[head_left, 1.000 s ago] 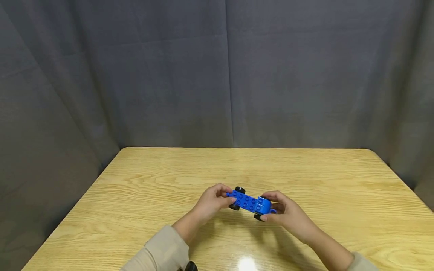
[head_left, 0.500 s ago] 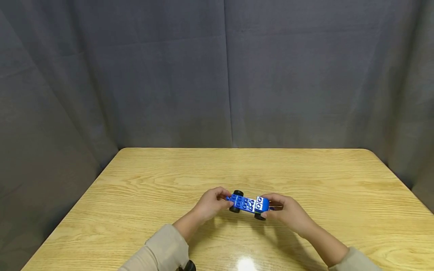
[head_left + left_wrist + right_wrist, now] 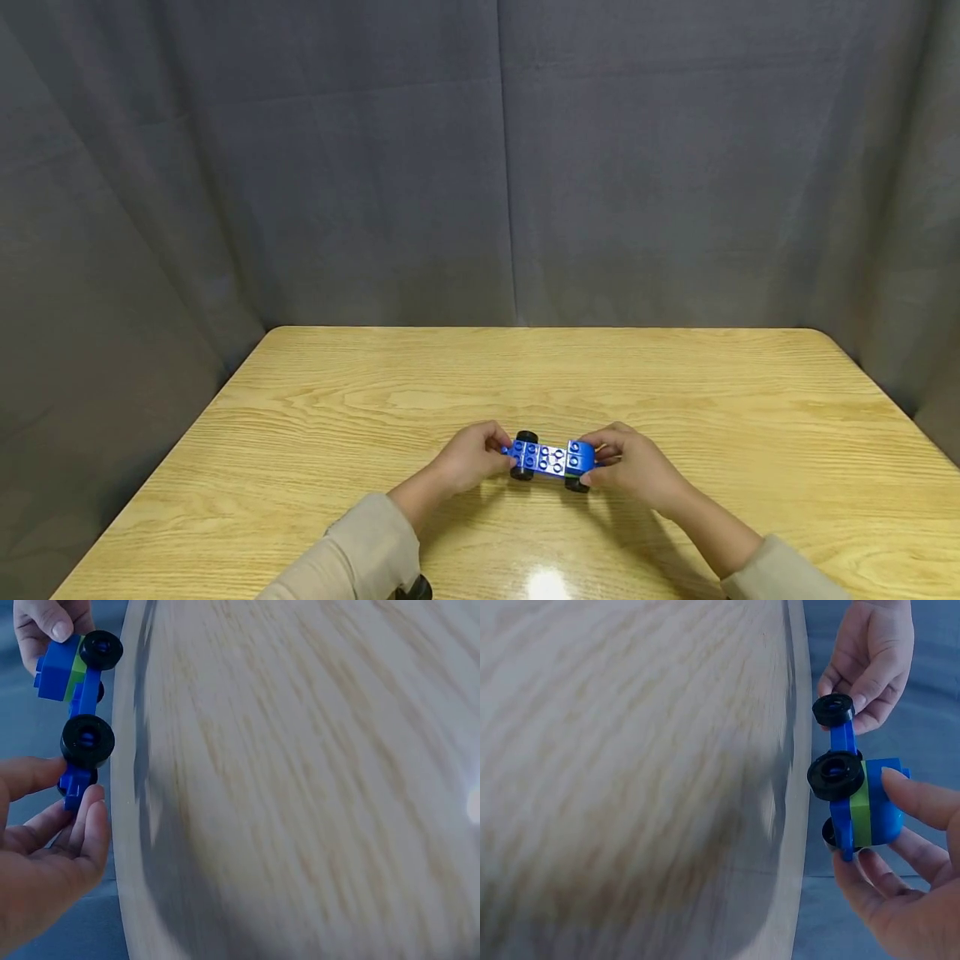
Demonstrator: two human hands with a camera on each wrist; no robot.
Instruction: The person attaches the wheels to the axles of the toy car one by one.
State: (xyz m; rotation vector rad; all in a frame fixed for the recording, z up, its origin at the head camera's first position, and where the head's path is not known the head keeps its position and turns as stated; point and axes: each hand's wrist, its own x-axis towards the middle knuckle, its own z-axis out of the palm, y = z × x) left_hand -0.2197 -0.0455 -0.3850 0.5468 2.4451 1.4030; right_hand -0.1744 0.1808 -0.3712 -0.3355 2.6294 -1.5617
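A blue building-block toy car (image 3: 551, 460) with black wheels hangs over the table between the two hands. Studs cover its flat blue base, and a rounded blue brick (image 3: 885, 801) sits on a lime-green layer (image 3: 860, 814) at its right end. My left hand (image 3: 468, 458) pinches the car's left end, thumb on top, near the small hitch (image 3: 73, 796). At the other end, my right hand (image 3: 637, 469) grips the rounded brick between thumb and fingers. The fingers partly hide the wheels at the right end in the head view.
A wood-grain table (image 3: 337, 392) lies below, with a light glare near its front. Behind and at the sides hang grey curtains (image 3: 375, 183). A small black object (image 3: 416, 588) shows beside the left sleeve (image 3: 371, 542).
The car has turned slightly, so it lies more level across the head view. Its left end and my left hand have come a little nearer. Both hands keep their hold.
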